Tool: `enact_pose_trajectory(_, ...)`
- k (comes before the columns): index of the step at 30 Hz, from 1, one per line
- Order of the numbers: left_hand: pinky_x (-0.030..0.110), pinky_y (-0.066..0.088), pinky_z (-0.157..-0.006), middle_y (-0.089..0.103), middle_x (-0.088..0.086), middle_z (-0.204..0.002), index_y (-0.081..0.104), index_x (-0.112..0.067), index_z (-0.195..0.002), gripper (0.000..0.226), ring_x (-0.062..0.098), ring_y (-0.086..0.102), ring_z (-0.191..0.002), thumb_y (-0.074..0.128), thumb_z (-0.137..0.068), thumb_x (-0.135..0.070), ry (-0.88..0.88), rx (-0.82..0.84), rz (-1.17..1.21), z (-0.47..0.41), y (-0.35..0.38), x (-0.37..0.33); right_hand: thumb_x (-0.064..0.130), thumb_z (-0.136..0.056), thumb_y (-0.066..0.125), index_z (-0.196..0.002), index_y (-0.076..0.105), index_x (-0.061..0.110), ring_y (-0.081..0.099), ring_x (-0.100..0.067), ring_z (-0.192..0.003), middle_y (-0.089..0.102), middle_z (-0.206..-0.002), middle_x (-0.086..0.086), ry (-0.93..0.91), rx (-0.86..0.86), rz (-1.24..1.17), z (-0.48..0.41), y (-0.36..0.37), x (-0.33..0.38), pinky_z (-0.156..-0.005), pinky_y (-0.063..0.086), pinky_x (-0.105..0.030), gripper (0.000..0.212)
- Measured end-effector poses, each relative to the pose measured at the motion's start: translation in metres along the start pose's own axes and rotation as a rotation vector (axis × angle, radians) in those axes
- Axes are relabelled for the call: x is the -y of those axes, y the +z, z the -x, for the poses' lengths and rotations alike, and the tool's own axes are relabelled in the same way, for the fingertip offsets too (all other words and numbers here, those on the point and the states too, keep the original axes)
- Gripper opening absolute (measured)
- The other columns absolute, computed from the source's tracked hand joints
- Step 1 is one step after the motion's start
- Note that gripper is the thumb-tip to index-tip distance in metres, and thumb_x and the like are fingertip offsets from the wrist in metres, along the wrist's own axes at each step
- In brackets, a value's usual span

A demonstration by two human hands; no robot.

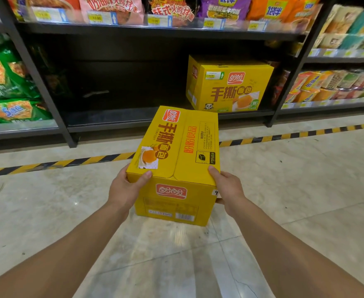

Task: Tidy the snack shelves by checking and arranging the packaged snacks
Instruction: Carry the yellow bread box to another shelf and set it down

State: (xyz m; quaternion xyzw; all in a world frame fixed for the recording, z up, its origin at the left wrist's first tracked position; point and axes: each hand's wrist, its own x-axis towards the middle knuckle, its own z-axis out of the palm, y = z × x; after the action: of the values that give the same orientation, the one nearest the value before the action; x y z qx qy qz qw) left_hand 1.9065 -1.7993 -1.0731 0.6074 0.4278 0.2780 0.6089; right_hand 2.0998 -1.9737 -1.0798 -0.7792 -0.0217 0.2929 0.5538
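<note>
I am looking down along two bare forearms at a yellow snack carton (174, 160), held off the pale tiled floor (284, 201) in the middle of my view. The left hand (124, 189) grips the carton's near left corner, thumb laid flat on the top face just below the printed bread picture, its other fingers out of sight round the side. The right hand (229, 188) grips the near right corner the same way, thumb on the top edge, fingers hidden under and behind the box. The carton lies lengthwise, pointing away from me, its near end panel with a red logo and a barcode facing me. Ahead of it, across a yellow-and-black striped floor line (69, 162), is a dark bottom shelf (112, 120). A second matching carton (228, 84) stands upright on the right part of that shelf, turned slightly, near the right post (273, 119). Left of that carton, bare dark board runs as far as the slanted left post (36, 72). Green packets (7, 82) fill the bay to the left, cup snacks (327, 84) the bay to the right, and bright bags (112, 7) line the shelf above
</note>
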Motion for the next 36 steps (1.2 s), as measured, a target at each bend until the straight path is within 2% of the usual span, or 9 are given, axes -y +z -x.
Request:
enact_pose_trajectory(4,0.033,0.049,-0.085,0.067,-0.004,-0.116,0.059,-0.023,-0.142,0.061,0.019,0.064,-0.103,0.082,-0.089,-0.041,0.028,-0.049,-0.090,0.011,0.016,0.003,0.072,-0.087,0.067,-0.142,0.044,0.007,0.063,-0.037,-0.115,0.063,-0.133,-0.015,0.123,-0.164,-0.047,-0.003,0.007,-0.008,-0.101,0.054,-0.055,0.089)
enact_pose_trajectory(8,0.027,0.047,-0.067,0.065,-0.006,-0.107,0.056,-0.022,-0.130,0.058,0.013,0.062,-0.089,0.086,-0.085,-0.043,-0.006,-0.059,-0.117,0.023,0.037,0.003,0.073,-0.085,0.069,-0.142,0.028,0.004,0.056,-0.041,-0.125,0.051,-0.142,-0.021,0.243,-0.297,-0.118,0.007,0.015,-0.009,-0.102,0.052,-0.053,0.098)
enact_pose_trajectory(11,0.024,0.045,-0.063,0.064,-0.007,-0.102,0.052,-0.020,-0.117,0.053,0.010,0.063,-0.088,0.087,-0.084,-0.042,-0.021,-0.008,-0.126,0.036,0.055,0.004,0.083,-0.080,0.063,-0.146,0.031,0.004,0.058,-0.037,-0.118,0.051,-0.131,-0.015,0.262,-0.229,-0.124,0.020,0.028,-0.007,-0.100,0.055,-0.058,0.108)
enact_pose_trajectory(14,0.020,0.045,-0.070,0.064,-0.010,-0.104,0.057,-0.021,-0.112,0.043,0.006,0.063,-0.094,0.078,-0.090,-0.051,-0.037,0.090,-0.178,0.050,0.071,0.008,0.097,-0.055,0.059,-0.163,0.016,0.010,0.052,-0.043,-0.134,0.042,-0.154,-0.010,0.262,-0.132,-0.158,0.027,0.045,-0.009,-0.099,0.052,-0.066,0.145)
enact_pose_trajectory(16,0.025,0.050,-0.083,0.070,-0.009,-0.109,0.062,-0.025,-0.108,0.037,0.007,0.067,-0.101,0.068,-0.095,-0.058,-0.061,0.189,-0.190,0.057,0.080,0.013,0.097,-0.051,0.061,-0.162,0.012,0.009,0.052,-0.046,-0.133,0.044,-0.154,-0.011,0.270,-0.085,-0.195,0.028,0.051,-0.012,-0.097,0.052,-0.069,0.150)
enact_pose_trajectory(22,0.041,0.052,-0.098,0.070,-0.006,-0.117,0.063,-0.028,-0.111,0.035,0.017,0.067,-0.108,0.054,-0.102,-0.061,-0.102,0.220,-0.193,0.040,0.073,0.012,0.081,-0.075,0.070,-0.162,0.019,0.008,0.053,-0.039,-0.131,0.049,-0.150,-0.011,0.240,-0.073,-0.217,0.028,0.040,-0.015,-0.100,0.054,-0.063,0.125)
enact_pose_trajectory(26,0.049,0.048,-0.112,0.061,-0.003,-0.137,0.057,-0.026,-0.132,0.051,0.023,0.061,-0.126,0.055,-0.099,-0.065,-0.146,0.134,-0.167,0.019,0.055,0.009,0.071,-0.084,0.072,-0.155,0.032,0.007,0.053,-0.036,-0.119,0.051,-0.136,-0.009,0.200,-0.040,-0.192,0.031,0.024,-0.015,-0.097,0.057,-0.061,0.104)
enact_pose_trajectory(30,0.052,0.043,-0.117,0.052,0.005,-0.154,0.038,-0.022,-0.158,0.077,0.029,0.054,-0.137,0.060,-0.097,-0.065,-0.144,0.054,-0.111,0.003,0.037,0.004,0.059,-0.089,0.074,-0.149,0.044,0.015,0.054,-0.038,-0.125,0.053,-0.143,-0.009,0.176,-0.010,-0.152,0.030,0.002,-0.012,-0.090,0.060,-0.060,0.080)
enact_pose_trajectory(36,0.052,0.041,-0.118,0.043,0.007,-0.163,0.022,-0.024,-0.165,0.101,0.033,0.045,-0.147,0.075,-0.088,-0.061,-0.065,-0.075,-0.047,-0.014,0.007,0.003,0.050,-0.095,0.072,-0.129,0.065,0.023,0.071,-0.035,-0.093,0.077,-0.112,-0.012,0.078,0.070,-0.157,0.018,-0.018,-0.010,-0.076,0.059,-0.047,0.044)
